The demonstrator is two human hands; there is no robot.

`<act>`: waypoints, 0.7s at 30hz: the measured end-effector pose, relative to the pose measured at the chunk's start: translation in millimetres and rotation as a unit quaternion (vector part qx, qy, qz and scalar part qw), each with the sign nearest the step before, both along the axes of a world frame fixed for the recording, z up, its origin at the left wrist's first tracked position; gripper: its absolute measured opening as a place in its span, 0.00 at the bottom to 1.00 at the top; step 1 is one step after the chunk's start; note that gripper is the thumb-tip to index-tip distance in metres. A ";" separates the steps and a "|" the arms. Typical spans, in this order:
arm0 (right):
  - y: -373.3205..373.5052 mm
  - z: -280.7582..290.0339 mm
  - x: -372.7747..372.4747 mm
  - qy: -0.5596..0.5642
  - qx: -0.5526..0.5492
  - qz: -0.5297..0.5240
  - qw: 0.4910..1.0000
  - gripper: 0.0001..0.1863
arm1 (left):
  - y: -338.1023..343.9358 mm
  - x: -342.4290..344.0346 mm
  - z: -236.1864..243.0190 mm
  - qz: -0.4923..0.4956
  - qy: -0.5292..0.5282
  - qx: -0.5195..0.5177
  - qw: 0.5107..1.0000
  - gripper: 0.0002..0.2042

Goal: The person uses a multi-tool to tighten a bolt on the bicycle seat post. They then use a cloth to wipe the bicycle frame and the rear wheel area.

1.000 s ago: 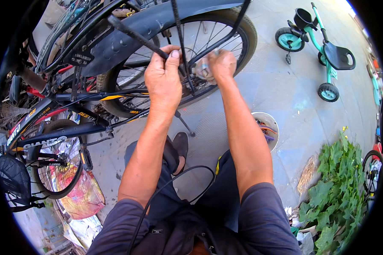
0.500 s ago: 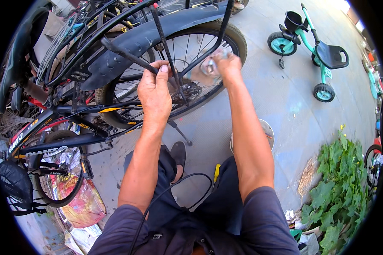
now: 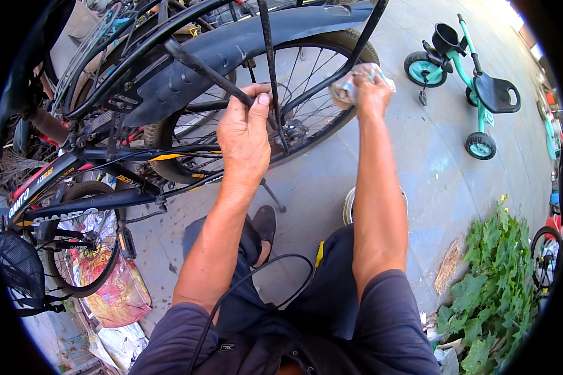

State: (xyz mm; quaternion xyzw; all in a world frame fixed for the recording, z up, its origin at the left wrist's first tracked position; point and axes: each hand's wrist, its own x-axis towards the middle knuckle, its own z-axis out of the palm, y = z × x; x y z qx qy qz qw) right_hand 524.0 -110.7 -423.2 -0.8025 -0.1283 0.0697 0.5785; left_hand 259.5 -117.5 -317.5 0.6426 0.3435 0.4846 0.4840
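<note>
A black bicycle (image 3: 100, 206) stands across the left and upper middle of the view, its rear wheel (image 3: 319, 59) away from me. My left hand (image 3: 245, 134) is closed round a black tube (image 3: 200, 70) of the rear rack, beside the dark rear mudguard (image 3: 238, 42). My right hand (image 3: 373, 94) grips a crumpled, pale, stained rag (image 3: 346, 89) at the right rim of the rear wheel. The rag lies beside a bent rack tube (image 3: 322, 84); whether they touch, I cannot tell.
A teal and black tricycle (image 3: 475, 87) stands at the upper right. Below my right forearm is a pale bucket (image 3: 349, 206), partly hidden. A yellow-handled tool (image 3: 319, 253) lies by my leg, near a black cable (image 3: 256, 269). Leafy plants (image 3: 491, 287) grow at the lower right.
My right hand has moved up and to the right with the rag, out past the wheel's spokes. My left hand keeps its hold on the tube while the view shifts slightly.
</note>
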 end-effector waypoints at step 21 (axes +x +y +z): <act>0.0 -19.8 -5.8 0.052 0.067 -0.012 0.996 0.20 | -0.4 0.9 -1.3 0.004 -0.002 -0.003 1.000 0.10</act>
